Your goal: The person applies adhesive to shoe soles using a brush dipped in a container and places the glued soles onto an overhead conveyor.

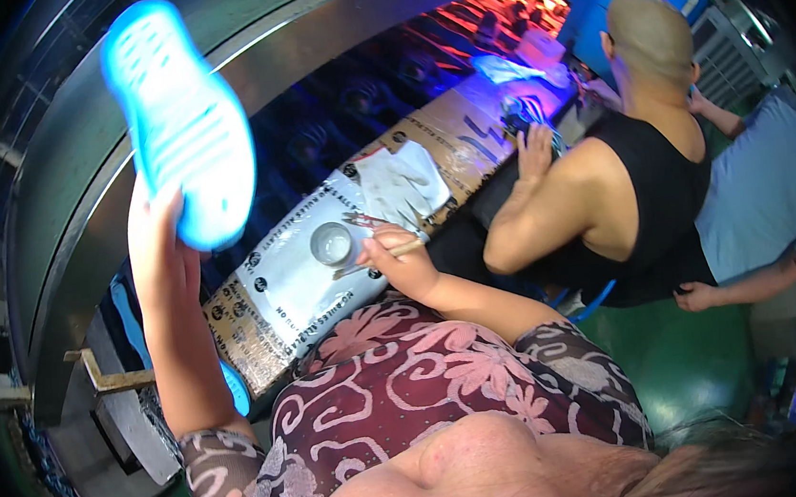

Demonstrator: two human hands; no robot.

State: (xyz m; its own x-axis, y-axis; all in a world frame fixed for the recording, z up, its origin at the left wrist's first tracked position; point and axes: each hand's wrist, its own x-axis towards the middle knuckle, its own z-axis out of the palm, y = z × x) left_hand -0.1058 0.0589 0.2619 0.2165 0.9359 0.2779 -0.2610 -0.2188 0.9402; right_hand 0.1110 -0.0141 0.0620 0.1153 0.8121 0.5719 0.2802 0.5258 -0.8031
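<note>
Raised at the upper left, a bright blue shoe sole (191,144) stands out against the metal frame. My left hand (165,218) grips its lower end, fingers mostly behind it. My right hand (399,258) is closed around a brush (408,248) with a pale wooden handle, its tip close to the rim of a small round cup (330,242). The cup stands on printed white sheeting (292,292) and holds a clear or whitish liquid. Beside my right hand lies a thin reddish tool (367,220), its kind unclear. A pale work glove (398,183) rests just beyond.
A cardboard-topped ledge (473,136) runs along a dark conveyor (346,110) carrying shoe parts. The curved metal frame (301,33) arches above. At right sits a person in a black top (654,166); another in light blue (761,189) stands behind. Another blue sole (236,389) is low at left.
</note>
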